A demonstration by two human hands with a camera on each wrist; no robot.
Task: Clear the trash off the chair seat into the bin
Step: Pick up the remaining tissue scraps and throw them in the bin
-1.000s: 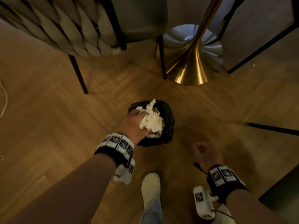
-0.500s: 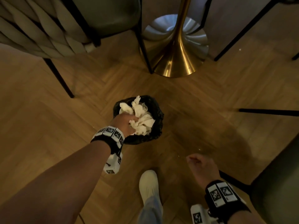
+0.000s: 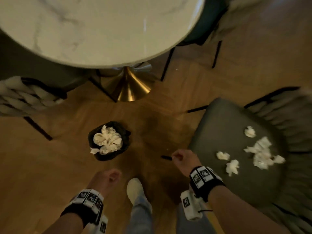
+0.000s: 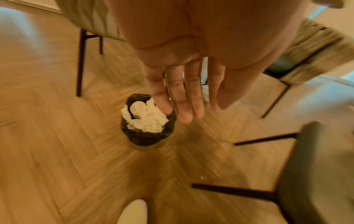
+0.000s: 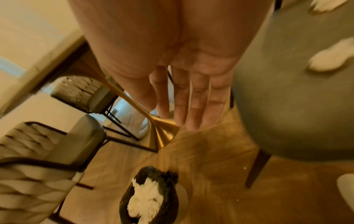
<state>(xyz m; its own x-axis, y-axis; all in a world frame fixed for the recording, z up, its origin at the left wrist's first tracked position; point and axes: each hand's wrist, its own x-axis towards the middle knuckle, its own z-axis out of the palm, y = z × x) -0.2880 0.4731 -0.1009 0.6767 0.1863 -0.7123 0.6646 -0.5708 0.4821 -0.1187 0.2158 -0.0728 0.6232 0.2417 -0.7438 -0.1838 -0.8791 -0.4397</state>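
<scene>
A small bin with a black liner (image 3: 101,156) stands on the wood floor, heaped with white crumpled tissue (image 3: 108,141). To the right, a grey-green chair seat (image 3: 228,132) carries several crumpled tissue pieces (image 3: 260,152), the nearest one (image 3: 222,155) close to the seat's front. My left hand (image 3: 108,178) hangs empty, below and short of the bin; in the left wrist view its fingers (image 4: 184,109) are straight above the bin (image 4: 147,136). My right hand (image 3: 180,157) is at the seat's left front corner, empty, with its fingers (image 5: 184,115) straight beside the seat (image 5: 287,106).
A round marble table top (image 3: 92,27) on a gold pedestal base (image 3: 131,88) stands beyond the bin. Woven-back chairs sit at the left (image 3: 25,95) and top right (image 3: 211,22). Thin black chair legs (image 3: 166,157) cross the floor. My white shoe (image 3: 135,188) is near the bin.
My left hand has let go of the tissue wad in the bin and drawn back toward me. The view swung up and right, showing the seat, and my right hand rose toward its corner.
</scene>
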